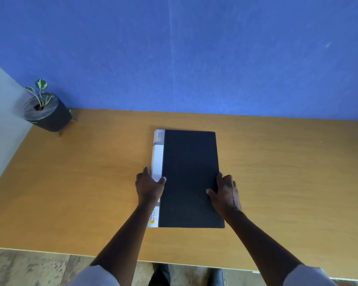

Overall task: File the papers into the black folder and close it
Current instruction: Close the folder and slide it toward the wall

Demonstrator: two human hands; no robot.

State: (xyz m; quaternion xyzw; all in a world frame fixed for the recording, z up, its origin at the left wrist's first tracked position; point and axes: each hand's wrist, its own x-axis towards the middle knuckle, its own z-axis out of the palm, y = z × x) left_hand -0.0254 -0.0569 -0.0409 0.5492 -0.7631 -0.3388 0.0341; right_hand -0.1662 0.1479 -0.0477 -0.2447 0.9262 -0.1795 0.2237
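black folder (191, 178): closed, flat on wooden table (70, 193) | left hand (148, 187): fingers spread on white spine edge | right hand (225, 193): fingers spread on right edge | potted plant (46, 112): far-left of folder, well apart

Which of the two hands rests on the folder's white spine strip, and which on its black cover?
The left hand rests on the white spine strip; the right hand lies on the black folder cover's opposite edge.

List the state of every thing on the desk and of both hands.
Black folder: closed, flat on the desk, white spine strip to the left.
Left hand: resting on the spine edge, fingers spread.
Right hand: resting on the right edge, thumb on the cover.
Potted plant: upright, far left corner.
Papers: none visible.
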